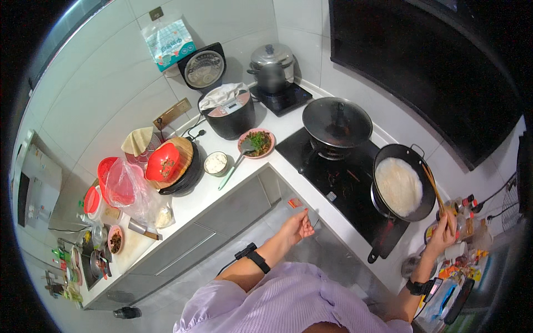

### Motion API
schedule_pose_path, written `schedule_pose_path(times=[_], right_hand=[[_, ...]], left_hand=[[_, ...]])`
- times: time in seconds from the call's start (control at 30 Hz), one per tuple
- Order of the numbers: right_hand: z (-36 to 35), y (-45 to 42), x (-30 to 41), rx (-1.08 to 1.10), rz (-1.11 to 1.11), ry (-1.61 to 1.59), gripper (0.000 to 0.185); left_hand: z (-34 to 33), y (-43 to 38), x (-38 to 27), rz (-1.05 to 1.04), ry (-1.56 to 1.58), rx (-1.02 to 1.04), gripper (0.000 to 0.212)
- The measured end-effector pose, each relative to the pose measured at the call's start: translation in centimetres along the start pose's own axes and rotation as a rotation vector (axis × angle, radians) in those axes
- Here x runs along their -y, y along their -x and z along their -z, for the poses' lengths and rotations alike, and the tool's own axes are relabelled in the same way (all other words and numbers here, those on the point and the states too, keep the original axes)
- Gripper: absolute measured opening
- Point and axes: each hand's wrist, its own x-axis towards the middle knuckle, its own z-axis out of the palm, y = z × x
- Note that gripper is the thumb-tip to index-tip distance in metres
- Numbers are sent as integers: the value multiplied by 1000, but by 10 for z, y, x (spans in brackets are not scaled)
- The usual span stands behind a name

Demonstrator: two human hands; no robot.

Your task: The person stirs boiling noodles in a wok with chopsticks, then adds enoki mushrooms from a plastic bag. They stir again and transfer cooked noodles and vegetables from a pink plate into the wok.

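Note:
My right hand grips a pair of wooden chopsticks. Their far ends reach just inside the right side of a dark wok. A round layer of whitish food covers much of the wok's bottom; its exact kind is unclear. The wok sits on the near burner of a black glass cooktop, its handle pointing towards me. Loosely curled and holding nothing, my left hand hovers before the counter's front edge, away from the wok.
A lidded wok occupies the far burner. Along the counter stand a plate of food with a spatula across its rim, a bowl of white food, a rice cooker with raised lid, and a cleaver. Bottles crowd the right.

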Motion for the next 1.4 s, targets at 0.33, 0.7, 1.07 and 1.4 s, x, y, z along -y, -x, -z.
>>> schedule_pose_path(times=[0.33,0.7,1.07,1.4], right_hand=[[-9,3,-22,75,-231,233,22],[-64,3,132,-302,-622,-669,21],[-214,94,216,14,-1139,-1102,12],[-289,141,250,62,-1259,-1052,10]], left_hand=[[55,0,-48,-41,-85,-109,30],[216,11,-176,-647,-1176,-964,24],[267,9,-228,-769,-1658,-1228,31],[290,-1,-239,-835,-1621,-1180,33]])
